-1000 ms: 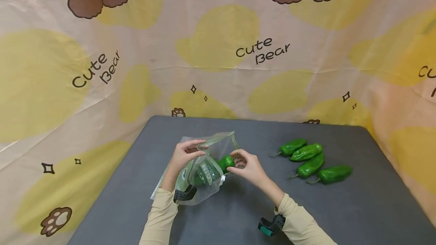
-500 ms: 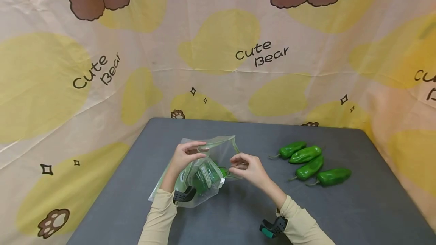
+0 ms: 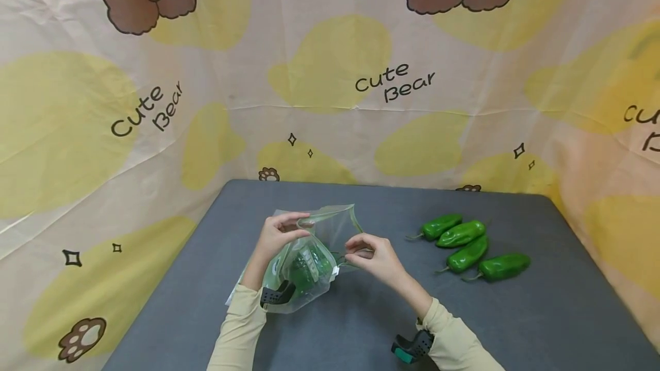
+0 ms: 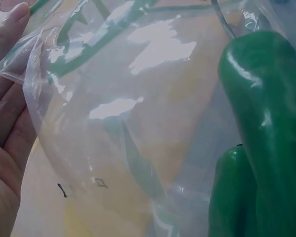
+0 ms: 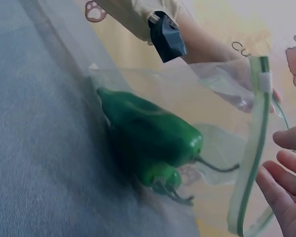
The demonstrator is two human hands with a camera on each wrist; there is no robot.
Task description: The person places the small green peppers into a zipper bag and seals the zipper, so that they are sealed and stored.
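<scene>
A clear zip bag (image 3: 337,228) with green trim stands open-mouthed on the left half of the table. My left hand (image 3: 273,238) pinches its rim, thumb on one side of the plastic and fingers on the other. Inside are glossy green peppers (image 5: 153,128), with thin stems towards the mouth; one large green pepper (image 4: 266,94) fills the right side of the left wrist view. At the mouth's right side is my right hand (image 3: 377,256), fingers loosely bent, with nothing between them. In the right wrist view its fingertips are right beside the zip strip (image 5: 254,148).
Several more green peppers (image 3: 468,253) lie in a loose group on the right of the grey table (image 3: 541,314). Behind and at both sides hangs a patterned cloth (image 3: 330,73) with bears and lettering. Each wrist wears a dark camera mount (image 3: 412,348).
A second ago my right hand held a green pepper at the bag's mouth. It has let go, and that pepper has dropped into the bag. My left hand keeps its grip on the rim.
</scene>
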